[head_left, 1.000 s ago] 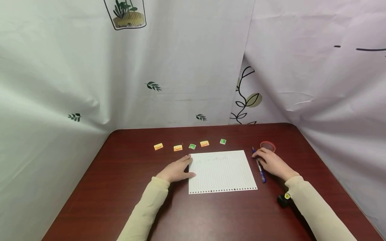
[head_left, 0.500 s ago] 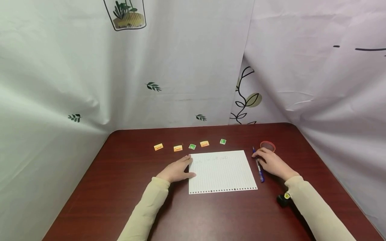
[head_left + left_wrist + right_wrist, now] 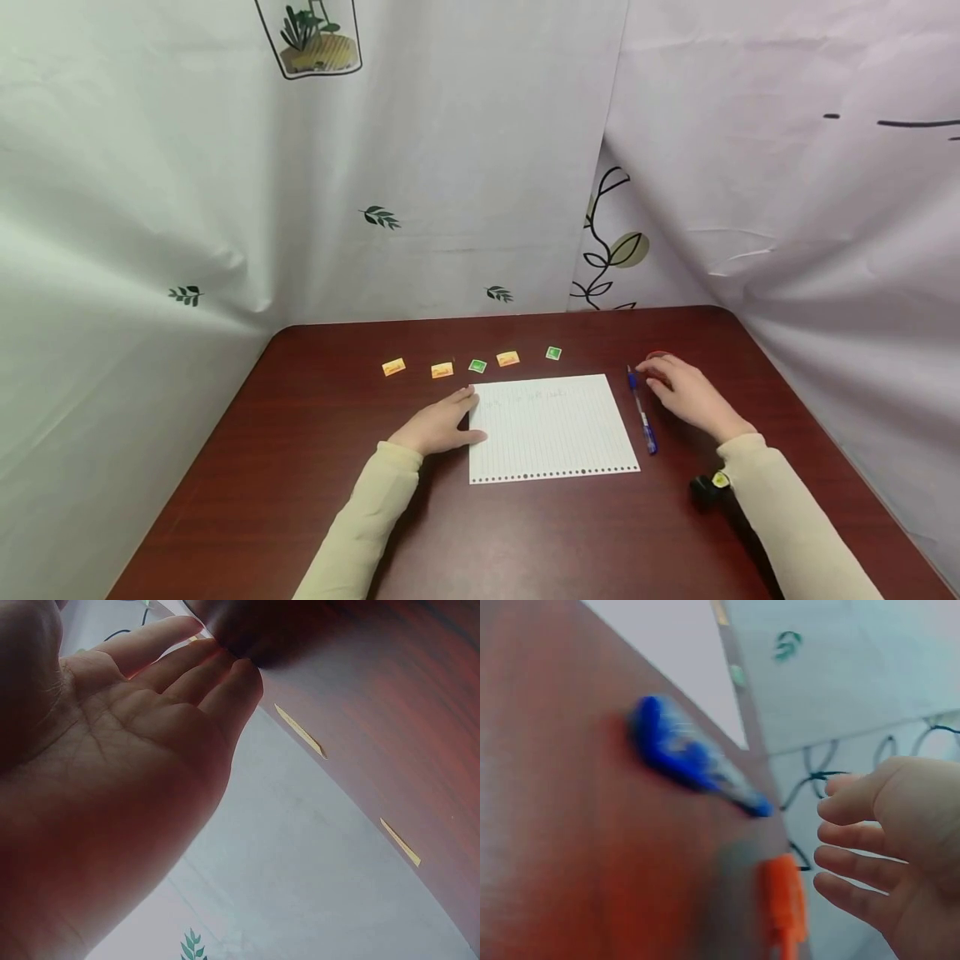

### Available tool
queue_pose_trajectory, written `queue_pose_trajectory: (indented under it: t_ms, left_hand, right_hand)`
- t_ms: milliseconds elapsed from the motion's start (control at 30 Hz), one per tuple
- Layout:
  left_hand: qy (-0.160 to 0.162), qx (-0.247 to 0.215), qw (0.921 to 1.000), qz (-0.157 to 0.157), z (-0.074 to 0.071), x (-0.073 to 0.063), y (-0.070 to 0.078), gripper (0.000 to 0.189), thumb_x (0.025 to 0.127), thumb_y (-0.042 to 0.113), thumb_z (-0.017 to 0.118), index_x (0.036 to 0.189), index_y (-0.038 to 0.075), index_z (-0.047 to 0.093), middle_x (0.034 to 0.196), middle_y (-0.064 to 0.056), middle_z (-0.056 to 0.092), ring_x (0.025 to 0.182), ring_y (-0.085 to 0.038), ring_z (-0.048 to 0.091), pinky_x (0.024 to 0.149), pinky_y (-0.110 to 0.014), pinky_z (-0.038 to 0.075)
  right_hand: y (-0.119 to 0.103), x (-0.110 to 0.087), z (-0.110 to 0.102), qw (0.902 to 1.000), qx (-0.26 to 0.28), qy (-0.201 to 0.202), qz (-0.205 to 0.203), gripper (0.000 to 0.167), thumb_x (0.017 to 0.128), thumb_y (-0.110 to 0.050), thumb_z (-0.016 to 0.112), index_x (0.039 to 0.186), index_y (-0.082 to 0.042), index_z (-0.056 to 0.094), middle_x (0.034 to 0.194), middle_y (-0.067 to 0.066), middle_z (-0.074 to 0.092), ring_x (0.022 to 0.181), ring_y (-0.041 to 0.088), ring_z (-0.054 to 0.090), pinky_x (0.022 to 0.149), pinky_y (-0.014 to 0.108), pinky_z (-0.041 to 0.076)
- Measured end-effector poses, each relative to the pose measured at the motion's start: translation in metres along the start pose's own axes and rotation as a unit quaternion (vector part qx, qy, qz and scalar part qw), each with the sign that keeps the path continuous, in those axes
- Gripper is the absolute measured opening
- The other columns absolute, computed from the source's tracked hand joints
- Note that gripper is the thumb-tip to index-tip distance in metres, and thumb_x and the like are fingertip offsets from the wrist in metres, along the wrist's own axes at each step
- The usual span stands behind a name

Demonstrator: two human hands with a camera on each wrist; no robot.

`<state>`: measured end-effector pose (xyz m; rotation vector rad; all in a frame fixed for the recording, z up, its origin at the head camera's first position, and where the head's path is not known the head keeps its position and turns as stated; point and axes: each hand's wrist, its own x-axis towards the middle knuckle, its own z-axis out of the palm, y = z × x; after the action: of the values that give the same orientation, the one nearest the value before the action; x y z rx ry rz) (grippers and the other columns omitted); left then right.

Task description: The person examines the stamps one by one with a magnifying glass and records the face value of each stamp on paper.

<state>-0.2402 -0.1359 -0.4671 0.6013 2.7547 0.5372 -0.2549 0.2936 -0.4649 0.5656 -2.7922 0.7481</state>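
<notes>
My left hand [image 3: 441, 423] rests with straight fingers at the left edge of a lined sheet of paper [image 3: 555, 433], which has faint handwriting near its top. In the left wrist view the palm of that hand [image 3: 135, 765] fills the left side. Just right of the sheet lies a blue ballpoint pen [image 3: 641, 412]. My right hand [image 3: 693, 396] hovers right of the pen, its fingers loose and over a red-rimmed round thing [image 3: 660, 354] that it mostly hides. The right wrist view has the pen [image 3: 694, 757], the thing's orange-red edge [image 3: 784, 900] and my hand holding nothing.
Beyond the sheet, small orange cards [image 3: 393, 367] and green cards [image 3: 553, 353] lie in a loose row on the dark red wooden table [image 3: 300, 467]. White fabric with printed plants [image 3: 450, 167] hangs behind and at both sides.
My right hand has left the pen and shifted slightly right, now covering most of the red-rimmed round thing. The left hand and the paper have stayed in place.
</notes>
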Motion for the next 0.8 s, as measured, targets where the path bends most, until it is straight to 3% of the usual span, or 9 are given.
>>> queue_pose_trajectory:
  t_ms: [167, 333, 500, 667, 800]
  left_hand:
    - [0.0, 0.0, 1.0, 0.004, 0.0, 0.0, 0.0, 0.078, 0.092, 0.039, 0.074, 0.151, 0.0, 0.043, 0.161, -0.012, 0.034, 0.149, -0.027, 0.03, 0.115, -0.045, 0.035]
    - [0.001, -0.001, 1.0, 0.003, 0.0, 0.0, -0.001, 0.078, 0.091, 0.039, 0.074, 0.151, 0.0, 0.043, 0.161, -0.012, 0.034, 0.149, -0.027, 0.03, 0.115, -0.045, 0.035]
    - [0.0, 0.001, 1.0, 0.001, 0.001, -0.001, -0.002, 0.078, 0.091, 0.039, 0.074, 0.152, 0.001, 0.043, 0.161, -0.013, 0.034, 0.149, -0.027, 0.031, 0.114, -0.045, 0.036]
    - [-0.001, -0.002, 1.0, 0.004, 0.0, -0.001, -0.002, 0.078, 0.092, 0.039, 0.074, 0.152, 0.001, 0.042, 0.162, -0.013, 0.033, 0.149, -0.028, 0.031, 0.114, -0.045, 0.036]
    - [-0.002, -0.004, 1.0, 0.004, 0.0, -0.001, -0.002, 0.078, 0.092, 0.038, 0.074, 0.152, 0.0, 0.042, 0.162, -0.013, 0.032, 0.149, -0.028, 0.031, 0.114, -0.045, 0.036]
  right_hand:
    - [-0.002, 0.002, -0.021, 0.9978, 0.004, 0.061, 0.025, 0.023, 0.097, -0.006, 0.064, 0.118, 0.001, 0.067, 0.107, 0.019, 0.067, 0.091, 0.034, 0.065, 0.079, 0.053, 0.051]
    - [0.001, -0.001, -0.037, 0.9927, 0.012, 0.101, 0.066, 0.029, 0.098, -0.01, 0.064, 0.123, 0.006, 0.064, 0.109, 0.025, 0.066, 0.092, 0.041, 0.066, 0.079, 0.059, 0.051]
    - [0.011, -0.006, -0.041, 0.9865, 0.009, 0.124, 0.106, 0.032, 0.099, -0.015, 0.064, 0.122, 0.006, 0.064, 0.107, 0.025, 0.067, 0.092, 0.04, 0.064, 0.078, 0.055, 0.049]
    - [0.023, -0.014, -0.037, 0.983, 0.008, 0.11, 0.147, 0.037, 0.098, -0.021, 0.065, 0.119, 0.009, 0.064, 0.101, 0.024, 0.068, 0.089, 0.037, 0.064, 0.074, 0.048, 0.048]
    - [0.034, -0.02, -0.033, 0.9838, 0.016, 0.053, 0.171, 0.043, 0.098, -0.026, 0.067, 0.119, 0.011, 0.062, 0.099, 0.024, 0.068, 0.089, 0.038, 0.063, 0.076, 0.051, 0.049]
